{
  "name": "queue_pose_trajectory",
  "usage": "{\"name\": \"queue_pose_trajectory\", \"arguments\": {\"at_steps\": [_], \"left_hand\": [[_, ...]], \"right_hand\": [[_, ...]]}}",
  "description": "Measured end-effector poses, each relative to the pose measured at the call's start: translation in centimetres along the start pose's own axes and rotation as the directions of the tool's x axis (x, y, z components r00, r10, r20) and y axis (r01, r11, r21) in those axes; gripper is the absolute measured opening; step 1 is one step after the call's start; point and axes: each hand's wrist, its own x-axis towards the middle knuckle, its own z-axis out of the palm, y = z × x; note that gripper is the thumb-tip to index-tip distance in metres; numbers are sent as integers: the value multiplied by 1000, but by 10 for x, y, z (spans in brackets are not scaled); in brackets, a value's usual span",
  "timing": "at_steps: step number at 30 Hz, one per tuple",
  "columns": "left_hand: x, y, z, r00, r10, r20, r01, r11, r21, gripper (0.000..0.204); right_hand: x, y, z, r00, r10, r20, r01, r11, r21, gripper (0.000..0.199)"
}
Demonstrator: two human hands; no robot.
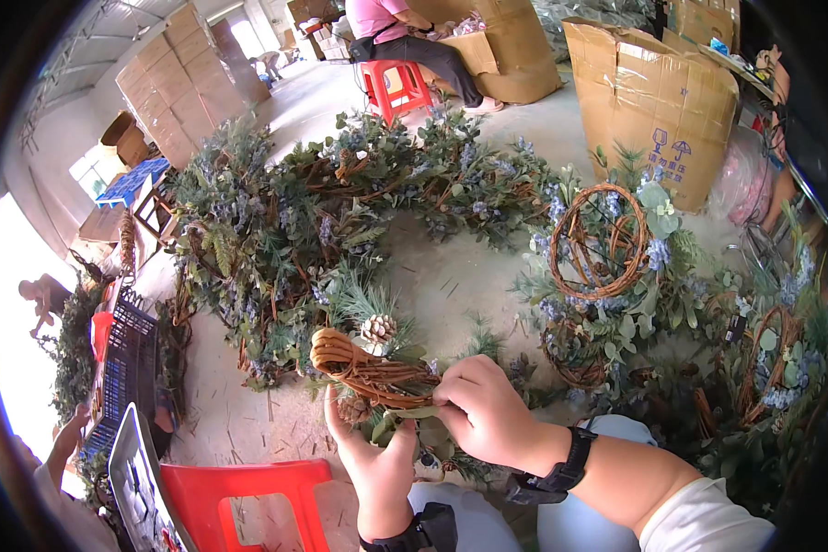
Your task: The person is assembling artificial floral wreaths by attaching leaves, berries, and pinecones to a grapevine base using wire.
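Note:
I hold a brown twig wreath ring (pixel 363 370) above my lap. My left hand (pixel 377 460) grips its lower edge from beneath, where green leaves and a pine cone (pixel 352 406) are fixed. My right hand (pixel 483 409) pinches a green leaf against the ring's right end. A pale pine cone (pixel 378 327) with pine needles sits on the ring's top. Each wrist wears a black band.
A big arc of finished leafy wreaths (pixel 340 198) lies on the concrete floor ahead. Bare twig rings with leaves (pixel 601 241) stand at the right. A red stool (pixel 239 488) is lower left, a black crate (pixel 124 368) left, cardboard boxes (pixel 658 101) behind. A person sits on a red stool (pixel 396 85) at the back.

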Motion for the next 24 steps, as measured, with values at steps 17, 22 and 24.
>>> {"name": "queue_pose_trajectory", "arguments": {"at_steps": [17, 22, 24], "left_hand": [[-2, 0, -5, 973, -214, 89, 223, 970, -98, 95], [-3, -2, -13, 951, -258, 171, 279, 954, -112, 91], [-4, -1, -17, 937, -282, 206, 312, 941, -133, 88]], "right_hand": [[-5, -8, -17, 949, 248, 194, -297, 910, 289, 11], [1, -16, -36, 964, 127, 232, -172, 967, 186, 11], [3, -19, -42, 973, 10, 232, -42, 990, 131, 11]]}}
